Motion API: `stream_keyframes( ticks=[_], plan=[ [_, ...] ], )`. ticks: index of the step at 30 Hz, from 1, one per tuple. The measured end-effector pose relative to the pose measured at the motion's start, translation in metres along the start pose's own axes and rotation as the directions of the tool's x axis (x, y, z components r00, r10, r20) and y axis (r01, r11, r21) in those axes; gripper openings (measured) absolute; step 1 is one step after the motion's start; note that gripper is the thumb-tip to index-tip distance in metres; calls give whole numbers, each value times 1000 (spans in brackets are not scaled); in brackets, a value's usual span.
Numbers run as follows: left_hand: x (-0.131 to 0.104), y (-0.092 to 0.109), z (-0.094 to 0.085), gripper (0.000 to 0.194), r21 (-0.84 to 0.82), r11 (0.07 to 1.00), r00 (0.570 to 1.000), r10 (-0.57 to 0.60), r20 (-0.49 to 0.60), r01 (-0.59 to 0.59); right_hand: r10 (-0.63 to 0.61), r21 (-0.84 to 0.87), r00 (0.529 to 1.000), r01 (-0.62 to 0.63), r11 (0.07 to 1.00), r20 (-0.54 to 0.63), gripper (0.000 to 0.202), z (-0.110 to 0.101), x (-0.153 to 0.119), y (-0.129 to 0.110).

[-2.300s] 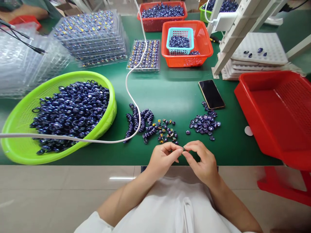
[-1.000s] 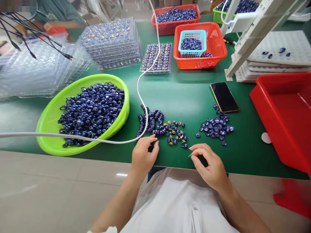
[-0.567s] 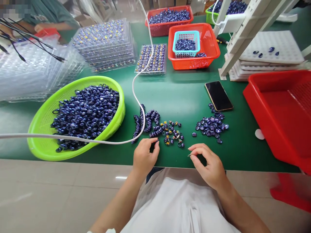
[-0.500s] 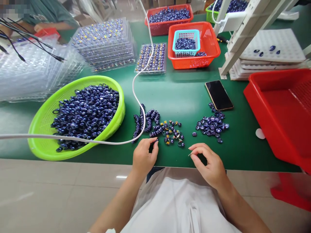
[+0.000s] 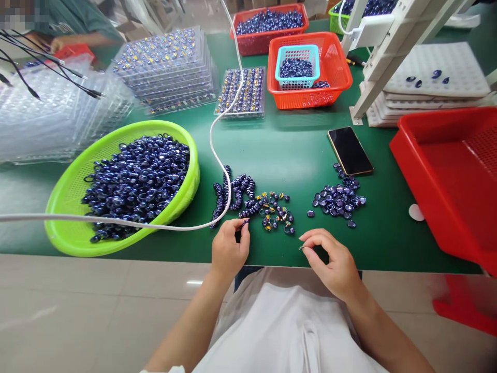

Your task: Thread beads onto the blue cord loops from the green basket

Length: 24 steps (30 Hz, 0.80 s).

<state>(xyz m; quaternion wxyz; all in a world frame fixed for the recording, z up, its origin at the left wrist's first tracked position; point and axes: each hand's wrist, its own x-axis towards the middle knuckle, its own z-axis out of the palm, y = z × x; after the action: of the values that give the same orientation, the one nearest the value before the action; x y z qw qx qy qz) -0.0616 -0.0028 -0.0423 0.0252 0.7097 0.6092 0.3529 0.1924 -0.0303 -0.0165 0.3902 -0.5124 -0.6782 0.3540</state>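
My left hand point(image 5: 230, 245) pinches a small dark blue ring point(image 5: 245, 223) near the table's front edge, just below rows of dark rings point(image 5: 237, 192). My right hand point(image 5: 330, 259) has thumb and forefinger closed on a tiny metallic piece point(image 5: 302, 247), too small to name. Between and beyond the hands lie loose rings with blue and amber stones point(image 5: 274, 212). Past my right hand is a pile of flat dark blue stones point(image 5: 338, 199). To the left, a green basket point(image 5: 194, 176) holds a heap of dark rings.
A white cable point(image 5: 213, 140) crosses over the table point(image 5: 279, 147). A phone point(image 5: 350, 151) and red tray point(image 5: 430, 207) stand right. Stacked clear trays point(image 5: 163, 67), an orange basket point(image 5: 310, 101) and a metal post point(image 5: 373, 88) are behind. A person's arm point(image 5: 83, 39) shows back left.
My left hand has shifted slightly left and up, and the ring in its fingers is tilted differently. My right hand has moved a little left, its pinch kept.
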Motion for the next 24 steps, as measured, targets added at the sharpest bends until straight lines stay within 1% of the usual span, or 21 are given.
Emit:
stream_keyframes(
  ticks=[2,6,10,14,20,21,22,24],
  plan=[
    [0,-1,0,12,6,1000,1000,3,2,-3,0,4,1000,0,1000,0,10,0,-1,0],
    [-2,-4,1,13,21,1000,1000,10,-26,-9,-15,10,1000,15,1000,3,10,0,0,-2],
    [-2,-4,1,18,-31,999,999,29,-31,-30,-31,11,999,31,999,15,9,1,3,-3],
    [0,-3,-3,18,-94,994,998,61,30,-58,-31,9,999,31,999,19,9,1,3,-3],
    [0,0,-13,17,-121,991,985,81,150,-63,-32,13,999,31,999,23,10,1,1,-1],
    [0,0,-14,16,-112,991,984,86,155,-69,-31,15,999,30,999,25,10,1,1,-1],
    [-1,0,-14,16,-92,993,985,90,145,-77,-29,16,999,29,999,26,10,1,1,-1],
    [-2,0,-15,15,-41,995,991,98,88,-95,-25,18,999,25,1000,28,10,1,1,-1]
  ],
)
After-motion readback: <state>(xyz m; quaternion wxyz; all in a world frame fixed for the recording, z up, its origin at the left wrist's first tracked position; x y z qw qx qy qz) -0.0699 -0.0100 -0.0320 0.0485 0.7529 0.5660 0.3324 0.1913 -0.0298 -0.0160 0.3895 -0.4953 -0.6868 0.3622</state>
